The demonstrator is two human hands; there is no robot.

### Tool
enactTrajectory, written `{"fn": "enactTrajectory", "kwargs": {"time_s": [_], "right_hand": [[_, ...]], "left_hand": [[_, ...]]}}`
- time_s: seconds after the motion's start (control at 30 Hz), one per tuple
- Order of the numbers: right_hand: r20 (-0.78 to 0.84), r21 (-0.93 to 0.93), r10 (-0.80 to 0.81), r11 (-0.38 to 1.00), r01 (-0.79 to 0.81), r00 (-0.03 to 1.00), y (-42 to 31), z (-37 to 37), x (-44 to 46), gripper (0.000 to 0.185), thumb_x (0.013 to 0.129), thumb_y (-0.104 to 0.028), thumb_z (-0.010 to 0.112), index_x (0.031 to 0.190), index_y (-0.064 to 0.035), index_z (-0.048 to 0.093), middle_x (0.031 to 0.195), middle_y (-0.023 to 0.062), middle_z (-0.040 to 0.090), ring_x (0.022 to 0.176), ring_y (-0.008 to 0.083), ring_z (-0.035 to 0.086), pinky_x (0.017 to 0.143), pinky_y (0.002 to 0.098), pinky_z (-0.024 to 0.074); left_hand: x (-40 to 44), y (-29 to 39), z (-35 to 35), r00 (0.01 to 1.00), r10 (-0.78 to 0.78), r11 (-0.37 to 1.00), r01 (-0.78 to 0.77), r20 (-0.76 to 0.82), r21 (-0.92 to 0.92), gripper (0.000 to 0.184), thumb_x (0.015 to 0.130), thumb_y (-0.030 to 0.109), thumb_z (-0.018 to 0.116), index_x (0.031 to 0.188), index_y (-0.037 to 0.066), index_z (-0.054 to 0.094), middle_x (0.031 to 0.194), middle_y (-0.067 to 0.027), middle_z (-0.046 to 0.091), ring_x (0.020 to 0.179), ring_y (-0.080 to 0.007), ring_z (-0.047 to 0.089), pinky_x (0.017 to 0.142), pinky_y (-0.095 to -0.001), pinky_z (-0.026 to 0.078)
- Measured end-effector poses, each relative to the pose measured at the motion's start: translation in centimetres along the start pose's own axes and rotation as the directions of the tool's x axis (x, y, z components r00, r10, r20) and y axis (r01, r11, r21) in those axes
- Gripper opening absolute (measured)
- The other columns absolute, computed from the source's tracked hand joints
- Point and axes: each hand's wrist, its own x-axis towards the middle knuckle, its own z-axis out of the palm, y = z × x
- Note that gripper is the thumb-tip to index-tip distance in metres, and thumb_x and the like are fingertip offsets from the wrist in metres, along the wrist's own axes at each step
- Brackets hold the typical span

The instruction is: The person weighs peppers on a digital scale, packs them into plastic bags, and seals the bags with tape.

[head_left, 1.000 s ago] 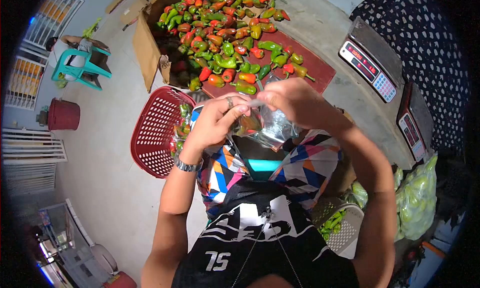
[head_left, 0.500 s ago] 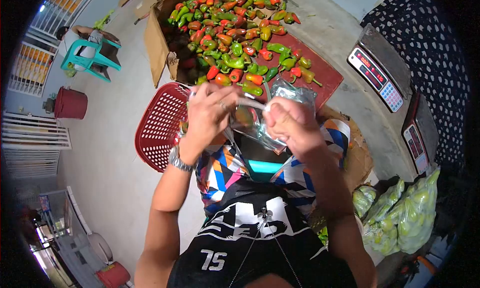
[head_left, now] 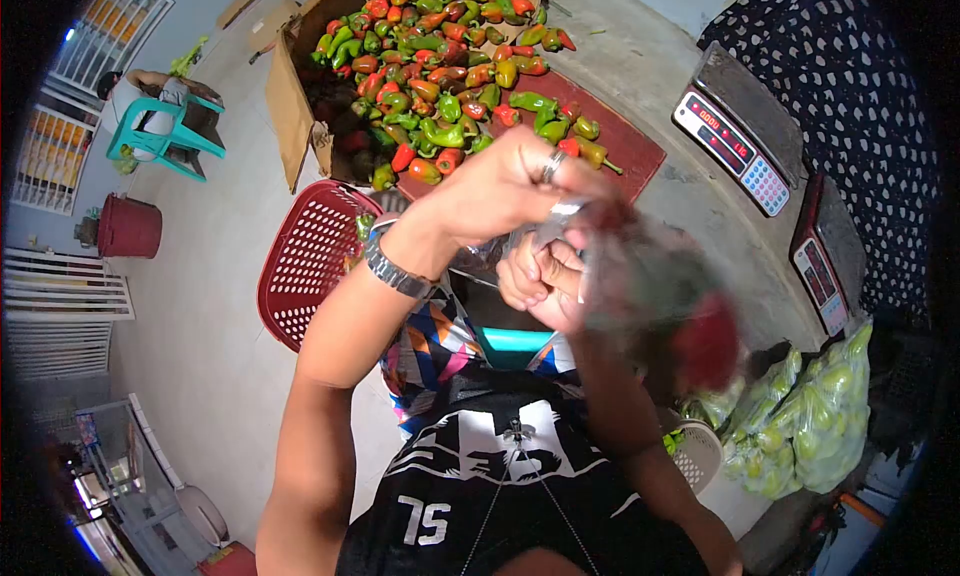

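A clear plastic bag of peppers [head_left: 655, 286], smeared by motion, is swung out to the right of my hands, in front of my right forearm. My left hand [head_left: 505, 191], wearing a watch and a ring, is closed at the twisted top of the bag. Just below it, my right hand [head_left: 545, 281] has its fingers curled beside the bag; the blurred plastic partly covers it, and what lies in its fingers is hidden. Beyond both hands, loose red and green peppers [head_left: 440, 71] spill out of a cardboard box [head_left: 285, 126] onto a dark red board [head_left: 625, 146].
A red perforated basket [head_left: 295, 266] stands left of my knees. At right are two digital scales [head_left: 735, 141] and bagged green produce [head_left: 810, 426], with a pale basket [head_left: 700, 456] near my right elbow. Farther left, a person sits on a green chair [head_left: 165, 136].
My left hand has moved right and my right hand has come in below it. The bag of peppers has swung from between my hands out to the right.
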Motion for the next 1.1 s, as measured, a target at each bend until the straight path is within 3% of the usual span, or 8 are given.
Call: {"fn": "enactTrajectory", "kwargs": {"time_s": [0.2,0.3,0.5,0.53,0.7,0.83,0.97,1.1], "right_hand": [[-0.51,-0.785,-0.196,0.503,-0.361,0.837,-5.2,-3.7,-2.2,0.025,0.106,-0.03,0.049,0.095,-0.0085,0.057,0.071,-0.0018,0.047,0.062,0.0094,0.048,0.057,0.0271,0.0387],[-0.584,-0.657,-0.418,0.747,-0.102,0.696,-2.0,-0.1,-0.2,0.03,0.105,-0.034,0.053,0.091,-0.0081,0.054,0.069,-0.0012,0.046,0.059,0.0095,0.046,0.055,0.0263,0.0375],[-0.058,0.089,-0.278,0.955,0.282,0.959,-1.0,2.1,-1.4,0.024,0.103,-0.032,0.059,0.09,-0.0123,0.056,0.068,0.0014,0.052,0.059,0.0179,0.051,0.057,0.0318,0.0427],[-0.202,-0.209,-0.254,0.955,0.212,0.946,-0.9,2.1,-1.9,0.022,0.105,-0.03,0.058,0.093,-0.011,0.058,0.072,-0.0006,0.053,0.06,0.0147,0.049,0.057,0.0302,0.0422],[-0.477,-0.489,0.036,0.819,-0.3,0.878,-3.8,-4.8,-2.3,0.021,0.108,-0.026,0.053,0.104,-0.0063,0.06,0.08,-0.0029,0.053,0.063,0.0081,0.047,0.058,0.0269,0.0418],[-0.618,-0.676,-0.432,0.719,-0.164,0.657,-3.1,-2.8,-0.7,0.023,0.107,-0.028,0.053,0.106,-0.0072,0.062,0.084,0.0006,0.058,0.07,0.0096,0.056,0.064,0.0286,0.045],[-0.603,-0.388,-0.589,0.805,0.448,0.538,-0.3,3.2,1.2,0.027,0.107,-0.03,0.054,0.091,-0.0095,0.061,0.074,0.0056,0.06,0.064,0.0186,0.059,0.055,0.0319,0.0455],[-0.089,-0.276,-0.463,0.862,0.425,0.882,1.6,3.0,-1.2,0.024,0.104,-0.031,0.057,0.096,-0.0091,0.063,0.081,0.0088,0.061,0.072,0.025,0.063,0.057,0.0347,0.05]], "left_hand": [[-1.5,-1.8,-3.4,0.888,-0.221,0.805,0.399,-0.403,0.439,0.017,0.09,0.014,0.077,0.097,-0.001,0.08,0.097,-0.0103,0.079,0.089,-0.0151,0.072,0.085,-0.0307,0.056],[1.1,-2.6,0.3,0.896,0.039,0.624,0.324,-0.443,0.711,0.017,0.09,0.013,0.076,0.102,0.002,0.081,0.1,-0.0091,0.08,0.091,-0.0131,0.072,0.085,-0.0302,0.057],[1.1,-1.4,2.4,0.984,-0.123,0.97,0.091,-0.132,-0.225,0.023,0.089,0.007,0.077,0.109,-0.004,0.077,0.098,-0.0079,0.077,0.086,-0.017,0.071,0.084,-0.0337,0.057],[0.7,-1.6,1.6,0.986,-0.158,0.957,0.14,-0.055,-0.252,0.019,0.086,0.003,0.077,0.103,-0.004,0.078,0.092,-0.0083,0.076,0.083,-0.0172,0.069,0.081,-0.0333,0.056],[0.2,-1.2,-3.1,0.961,-0.275,0.9,0.266,-0.024,0.346,0.015,0.082,0.006,0.08,0.095,0.001,0.081,0.094,-0.0072,0.077,0.088,-0.0167,0.07,0.082,-0.032,0.055],[0.9,-3.5,-0.1,0.935,0.023,0.576,0.277,-0.355,0.769,0.014,0.085,0.007,0.076,0.098,0.006,0.081,0.098,-0.0103,0.078,0.086,-0.0214,0.074,0.077,-0.0332,0.058],[-0.2,-2.4,4.6,0.906,0.086,0.961,0.034,-0.415,0.273,0.011,0.09,0.008,0.075,0.095,-0.001,0.079,0.1,-0.0144,0.077,0.09,-0.0216,0.073,0.082,-0.0352,0.057],[-2.9,-2.7,4.7,0.974,0.021,0.939,-0.097,-0.227,-0.331,0.013,0.093,0.008,0.075,0.094,-0.005,0.077,0.098,-0.0151,0.076,0.091,-0.0204,0.071,0.085,-0.0351,0.056]]}}
